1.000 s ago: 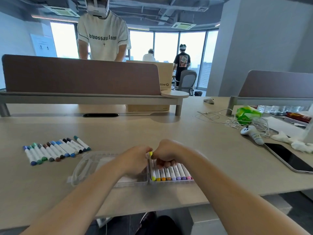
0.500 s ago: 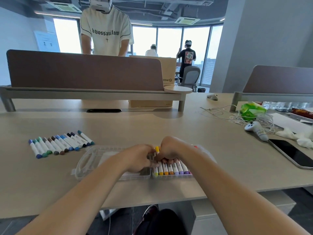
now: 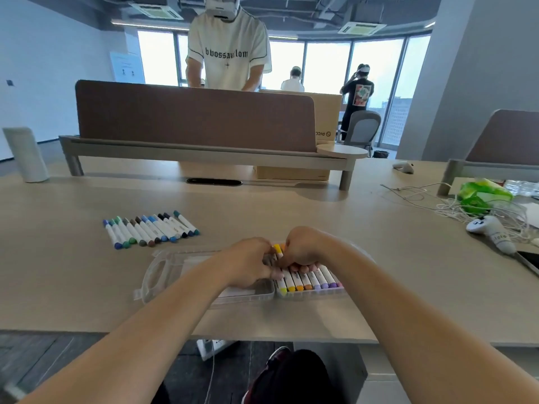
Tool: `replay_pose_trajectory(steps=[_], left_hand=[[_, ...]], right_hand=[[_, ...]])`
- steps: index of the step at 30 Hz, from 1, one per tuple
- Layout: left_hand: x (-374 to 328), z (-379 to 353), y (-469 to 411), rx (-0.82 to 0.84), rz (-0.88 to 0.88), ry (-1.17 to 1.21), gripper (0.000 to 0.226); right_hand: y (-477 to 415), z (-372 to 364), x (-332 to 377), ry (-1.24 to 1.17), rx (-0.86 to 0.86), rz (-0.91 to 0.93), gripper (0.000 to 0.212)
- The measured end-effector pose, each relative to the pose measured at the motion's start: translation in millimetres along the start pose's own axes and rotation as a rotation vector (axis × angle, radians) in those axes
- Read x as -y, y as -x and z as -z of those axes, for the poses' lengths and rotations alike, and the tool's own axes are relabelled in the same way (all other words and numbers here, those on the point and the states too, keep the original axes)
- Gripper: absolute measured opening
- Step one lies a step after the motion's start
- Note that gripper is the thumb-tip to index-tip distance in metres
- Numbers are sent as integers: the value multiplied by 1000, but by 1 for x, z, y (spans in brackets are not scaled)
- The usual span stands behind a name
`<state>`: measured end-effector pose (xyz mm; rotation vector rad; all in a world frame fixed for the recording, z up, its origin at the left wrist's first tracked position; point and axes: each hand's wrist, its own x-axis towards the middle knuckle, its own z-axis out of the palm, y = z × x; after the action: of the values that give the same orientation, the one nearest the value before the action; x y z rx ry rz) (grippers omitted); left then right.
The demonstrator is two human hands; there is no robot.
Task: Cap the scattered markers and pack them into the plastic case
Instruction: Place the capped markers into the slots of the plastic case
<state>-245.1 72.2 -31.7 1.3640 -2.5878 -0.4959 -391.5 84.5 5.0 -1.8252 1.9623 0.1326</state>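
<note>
Yellow marker (image 3: 278, 249) at case (image 3: 309, 293) edge, pinched by curled fingers (image 3: 295, 268): left hand (image 3: 251, 263), right hand (image 3: 304, 249).

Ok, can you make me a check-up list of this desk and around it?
Surface: beige desk, smooth top.
Job's things: open plastic case, packed markers in its right half; loose markers in a row behind-left of it.
Clutter: white controller, green packet, cardboard box.
Hands: left hand and right hand both pinch a yellow marker over the case, fingers curled.
Cables: white cables tangled at far right.
Surroundings: brown divider, person in white T-shirt beyond it.
</note>
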Motion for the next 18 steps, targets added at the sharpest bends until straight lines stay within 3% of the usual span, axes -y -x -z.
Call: replay_pose_trajectory(steps=[2,6,18], left_hand=[[5,3,7,-2,19,10,34],[20,18,24,-62,44,48,55],[104,86,68,-305,290,82,33]], right_hand=[[-1,1,10,41,-1,5,39],[-4,3,36,127,-77,47,38],[-62,-5,153,46,-191,196,31]])
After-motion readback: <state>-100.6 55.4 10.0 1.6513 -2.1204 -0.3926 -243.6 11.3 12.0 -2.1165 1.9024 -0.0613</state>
